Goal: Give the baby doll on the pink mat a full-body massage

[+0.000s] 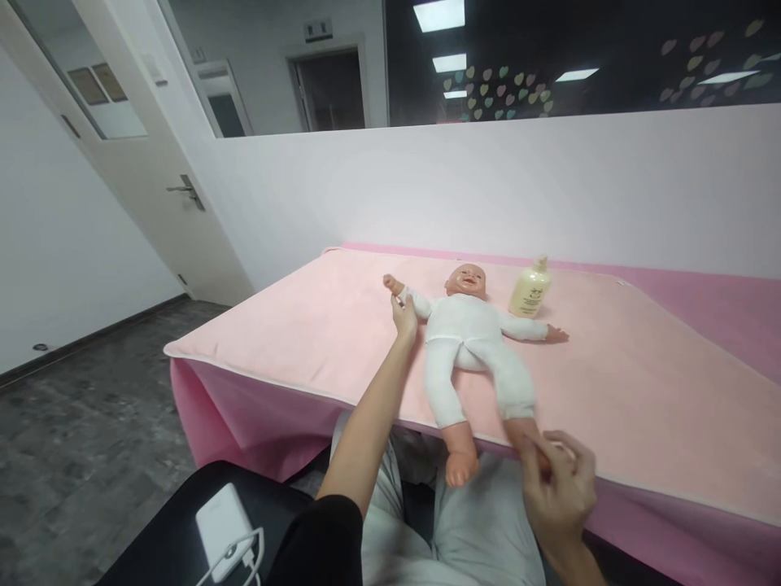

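Observation:
A baby doll (467,325) in a white cloth suit lies face up on a light pink mat, its feet past the table's near edge. My left hand (404,316) is closed around the doll's forearm at the left, just below its small fist. At the near right, my right hand (558,484) wraps round the doll's foot, hiding most of it. The doll's other foot hangs free over the edge. Beside the doll's head stands a pale yellow pump bottle (530,290), touched by neither hand.
The pink mat (293,325) covers the table, over a darker pink cloth (244,415) that drapes down. A white power bank (225,529) with a cable rests on a black chair (176,537). Behind are a white wall with windows and a door (152,163).

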Available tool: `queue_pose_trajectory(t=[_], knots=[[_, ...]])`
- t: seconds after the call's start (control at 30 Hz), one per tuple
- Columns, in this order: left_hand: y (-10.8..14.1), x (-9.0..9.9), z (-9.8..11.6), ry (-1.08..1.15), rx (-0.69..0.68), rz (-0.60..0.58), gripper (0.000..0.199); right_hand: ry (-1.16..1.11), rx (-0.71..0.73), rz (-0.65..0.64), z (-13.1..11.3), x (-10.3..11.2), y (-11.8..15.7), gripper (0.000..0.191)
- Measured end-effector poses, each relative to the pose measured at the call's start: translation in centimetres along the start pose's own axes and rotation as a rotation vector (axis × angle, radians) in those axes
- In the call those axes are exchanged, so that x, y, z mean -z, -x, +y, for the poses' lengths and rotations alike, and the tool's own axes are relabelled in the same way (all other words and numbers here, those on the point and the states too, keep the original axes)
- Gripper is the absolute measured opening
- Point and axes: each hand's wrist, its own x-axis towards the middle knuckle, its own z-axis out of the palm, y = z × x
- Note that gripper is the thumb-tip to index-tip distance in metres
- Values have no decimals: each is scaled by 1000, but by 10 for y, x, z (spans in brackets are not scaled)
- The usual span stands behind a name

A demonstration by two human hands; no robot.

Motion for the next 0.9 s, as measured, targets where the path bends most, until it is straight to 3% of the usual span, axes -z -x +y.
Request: queue_pose_trajectory(t=[0.07, 0.13, 0.23, 0.27, 0.37, 0.6, 0.77, 0.83, 0.9], knots=[[9, -2, 10, -209, -154, -87, 51, -29, -44, 77, 2, -10, -33, 9], [19, -3, 19, -471, -364, -297, 53, -47, -96, 57, 5, -32, -74, 12], [28, -2, 24, -746, -561, -534, 53, -51, -158, -278, 12, -77, -121, 19], [29, -1, 25, -781, -574, -546, 52, -37, -196, -381, 14, -91, -129, 20], [28, 2, 21, -755, -565, -537, 48, 0, -292, -472, 17, -115, -136, 21], [25, -1, 17, -504, -498, -610, 48, 45, -327, -489, 7, -108, -117, 20], [27, 0, 20, -440, -440, -540, 44, -22, -244, -534, 3, -96, -143, 19], [25, 0, 19, -353, -376, -453, 43, -68, -175, -456, -1, -83, -156, 18], [21, 0, 16, -234, -267, -322, 43, -68, -131, -249, -7, -66, -155, 18]])
